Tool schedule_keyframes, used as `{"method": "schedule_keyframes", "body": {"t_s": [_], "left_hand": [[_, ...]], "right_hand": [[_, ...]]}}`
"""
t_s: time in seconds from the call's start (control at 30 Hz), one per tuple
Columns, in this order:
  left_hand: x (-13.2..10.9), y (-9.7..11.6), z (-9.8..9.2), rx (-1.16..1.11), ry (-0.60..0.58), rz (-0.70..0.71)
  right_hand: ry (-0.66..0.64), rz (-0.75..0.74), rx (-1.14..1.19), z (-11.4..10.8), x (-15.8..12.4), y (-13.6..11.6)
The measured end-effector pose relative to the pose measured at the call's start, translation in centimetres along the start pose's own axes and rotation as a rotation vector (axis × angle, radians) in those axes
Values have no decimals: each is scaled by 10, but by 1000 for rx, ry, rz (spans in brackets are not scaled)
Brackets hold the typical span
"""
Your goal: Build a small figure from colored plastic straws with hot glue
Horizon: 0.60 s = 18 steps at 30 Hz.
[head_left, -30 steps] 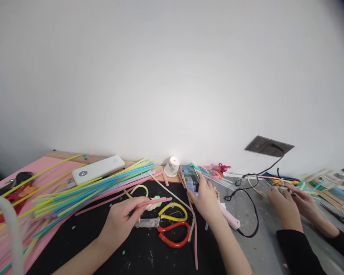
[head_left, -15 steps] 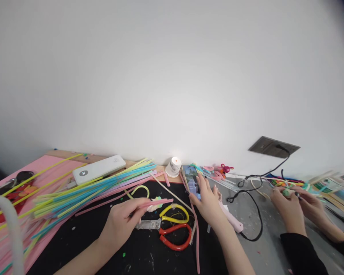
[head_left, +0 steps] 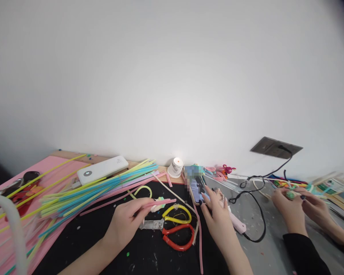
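Note:
Pinched between the fingers of my left hand (head_left: 124,219) is a pink pipe cleaner (head_left: 169,201), with a small white and green fluffy piece (head_left: 157,205) beside it. Beneath and to the right of that hand lie scissors (head_left: 182,243) with one yellow and one red handle. My right hand (head_left: 218,212) has its fingers apart at the lower edge of a phone (head_left: 198,190), whose screen is lit and partly blurred. Whether the fingertips touch the screen, I cannot tell. A pale pink glue gun (head_left: 238,222) lies just right of this hand, partly hidden behind it.
Pipe cleaners (head_left: 103,194) in several colours lie at left, near a white power bank (head_left: 102,170). An upturned paper cup (head_left: 175,168) stands by the wall. A black cord (head_left: 264,225) loops toward a wall socket (head_left: 276,148). At right, another person's hands (head_left: 292,214) hold something green.
My right hand has drawn back toward me from the phone, uncovering more of its screen. My left hand keeps its hold on the pink pipe cleaner. The view has shifted slightly.

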<state>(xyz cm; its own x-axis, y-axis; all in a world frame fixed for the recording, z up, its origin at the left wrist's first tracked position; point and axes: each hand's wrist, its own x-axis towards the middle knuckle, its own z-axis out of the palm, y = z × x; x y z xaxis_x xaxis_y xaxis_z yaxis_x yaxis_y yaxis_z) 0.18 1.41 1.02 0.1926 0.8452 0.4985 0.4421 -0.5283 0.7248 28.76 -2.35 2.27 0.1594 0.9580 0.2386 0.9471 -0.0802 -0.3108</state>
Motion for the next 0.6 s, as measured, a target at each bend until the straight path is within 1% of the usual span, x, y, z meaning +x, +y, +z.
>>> {"method": "schedule_keyframes", "body": {"t_s": [0.07, 0.13, 0.23, 0.33, 0.43, 0.6], "left_hand": [[0, 0, 0, -7, -5, 0], [0, 0, 0, -26, -12, -2], [1, 0, 0, -46, -16, -10], [0, -1, 1, -45, -15, -18], [1, -1, 1, -56, -7, -12], [2, 0, 1, -76, -11, -6]], "right_hand": [[-18, -21, -12, 2, -7, 1], [-18, -51, -47, 5, -7, 1], [-38, -69, -113, 8, 8, -3], [-84, -32, -129, 9, 29, -10], [-42, -2, -92, 10, 41, -12], [39, -40, -27, 16, 33, -2]]}}
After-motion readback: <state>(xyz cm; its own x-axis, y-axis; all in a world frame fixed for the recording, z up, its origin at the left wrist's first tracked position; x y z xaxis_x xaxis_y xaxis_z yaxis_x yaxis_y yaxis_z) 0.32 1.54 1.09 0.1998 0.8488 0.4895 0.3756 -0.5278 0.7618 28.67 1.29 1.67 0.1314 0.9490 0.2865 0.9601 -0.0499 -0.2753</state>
